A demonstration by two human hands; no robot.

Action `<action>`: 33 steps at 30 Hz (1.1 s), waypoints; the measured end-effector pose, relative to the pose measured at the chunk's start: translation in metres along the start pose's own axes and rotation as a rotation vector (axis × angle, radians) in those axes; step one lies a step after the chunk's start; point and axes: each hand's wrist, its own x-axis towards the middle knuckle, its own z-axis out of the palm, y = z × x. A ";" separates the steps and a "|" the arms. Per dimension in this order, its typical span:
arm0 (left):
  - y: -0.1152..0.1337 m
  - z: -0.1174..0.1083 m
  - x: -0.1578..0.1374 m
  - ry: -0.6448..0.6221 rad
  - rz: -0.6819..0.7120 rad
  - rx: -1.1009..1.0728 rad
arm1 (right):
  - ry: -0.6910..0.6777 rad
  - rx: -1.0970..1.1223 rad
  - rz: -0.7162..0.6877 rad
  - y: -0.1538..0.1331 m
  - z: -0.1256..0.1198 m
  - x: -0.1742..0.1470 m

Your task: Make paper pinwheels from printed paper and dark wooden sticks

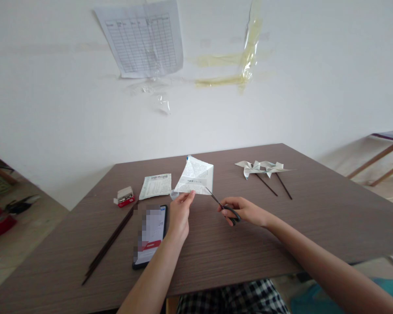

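the left hand (179, 211) pinches a folded printed sheet (196, 176) while the right hand (244, 209) grips scissors (224, 207) at its edge. two paper pinwheels (261, 168) lie finished on the surface (314, 209); this sheet looks only partly cut.

You face a white wall (52, 109) with a printed table sheet (144, 41) taped to it, beside yellowed tape strips (245, 65). The brown wood-grain bench (330, 209) stands against it; a wooden-legged table (384, 150) shows at far right.
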 end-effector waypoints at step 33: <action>0.004 -0.002 0.000 0.030 0.010 0.108 | 0.168 -0.302 0.001 0.014 0.014 0.000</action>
